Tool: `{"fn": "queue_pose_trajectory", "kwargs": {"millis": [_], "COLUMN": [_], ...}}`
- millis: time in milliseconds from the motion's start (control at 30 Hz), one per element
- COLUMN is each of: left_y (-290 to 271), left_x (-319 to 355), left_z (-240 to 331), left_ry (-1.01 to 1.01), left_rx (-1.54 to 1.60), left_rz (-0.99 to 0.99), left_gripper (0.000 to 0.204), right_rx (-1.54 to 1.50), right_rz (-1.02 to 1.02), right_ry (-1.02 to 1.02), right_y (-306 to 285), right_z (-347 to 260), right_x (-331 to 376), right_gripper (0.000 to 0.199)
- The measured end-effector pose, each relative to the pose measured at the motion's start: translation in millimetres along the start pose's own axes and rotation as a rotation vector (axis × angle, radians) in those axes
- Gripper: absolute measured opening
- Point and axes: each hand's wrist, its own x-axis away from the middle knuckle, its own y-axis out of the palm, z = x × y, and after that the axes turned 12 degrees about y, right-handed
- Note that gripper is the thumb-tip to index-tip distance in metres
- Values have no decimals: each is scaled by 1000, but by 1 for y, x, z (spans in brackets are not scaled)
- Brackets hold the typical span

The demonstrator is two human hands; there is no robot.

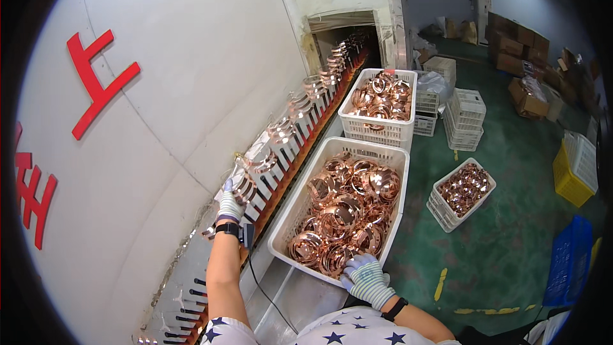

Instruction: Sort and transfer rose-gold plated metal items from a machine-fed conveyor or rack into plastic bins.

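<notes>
On the left, the left hand [230, 206] was at coppery bands [244, 186] on the rack, fingers outstretched (grip impossible to tell). The right hand [368, 282] curled at the white crate [305, 195]'s near right corner, beside heaped coppery rings [341, 213]; its hold I couldn't tell.

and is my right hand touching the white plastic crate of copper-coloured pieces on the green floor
Apart: the head view plainly shows green floor between the gloved right hand and that white plastic crate.

open passage above near crate [295, 214]; pegged coppery rings [245, 188] line left side, far crate [377, 129] stands beyond, cable [255, 279] runs in front.
</notes>
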Motion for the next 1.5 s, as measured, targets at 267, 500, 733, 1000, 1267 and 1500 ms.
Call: {"fn": "queue_pose_trajectory", "kwargs": {"millis": [267,500,733,1000,1267,1500], "left_y": [-10,122,111,157,18,116], "left_x": [47,186,22,22,-28,102], "left_z": [39,101,38,13,32,59], "left_ry": [355,552,369,-145,327,957], "left_rx": [-353,-179,272,423,-553,-573], "left_rz": [-27,-499,-182,-176,395,-320], "left_gripper": [49,40,33,53,43,48], "right_rx": [-11,6,11,13,-32,2], "right_rz": [-9,15,-60,-33,-60,-16], "right_ry": [13,34,3,43,-15,15], "right_y": [0,-5,-8,-10,0,-3], "right_z": [7,13,-12,9,-8,10], "right_x": [-1,0,-8,-2,-11,-2], "right_gripper": [22,19,20,21,22,22]}}
